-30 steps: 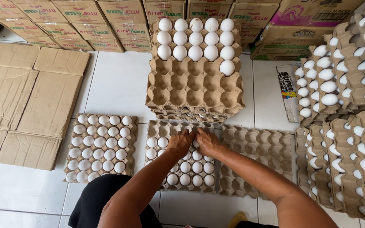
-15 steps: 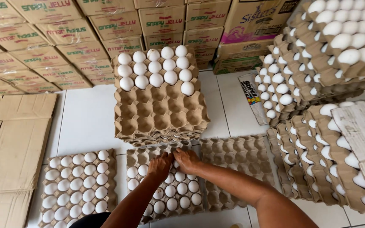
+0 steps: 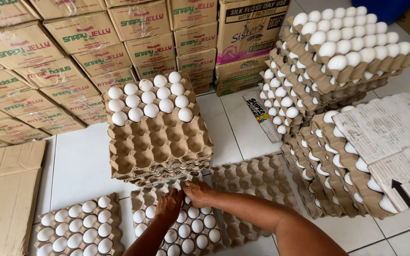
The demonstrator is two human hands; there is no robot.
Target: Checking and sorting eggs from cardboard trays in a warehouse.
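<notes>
My left hand [image 3: 168, 205] and my right hand [image 3: 198, 192] rest side by side over the far rows of a brown pulp egg tray [image 3: 138, 203] on the white tiled floor; the tray holds several white eggs [image 3: 193, 227]. Fingers of both hands curl down into the tray's cups, and whether they hold eggs is hidden. Just beyond the hands stands a stack of pulp trays [image 3: 160, 149] whose top tray carries white eggs [image 3: 148, 97] only in its far rows.
A full egg tray [image 3: 79, 227] lies at the left, an empty one [image 3: 257, 182] at the right. Tall stacks of filled trays [image 3: 338, 57] stand at the right, one topped with cardboard [image 3: 390, 132]. Cartons [image 3: 72, 52] line the back; flattened cardboard [image 3: 5, 194] lies left.
The view has swung to the right and tilted, bringing the right-hand stacks further in. Both hands stay over the far rows of the same tray, now closer together.
</notes>
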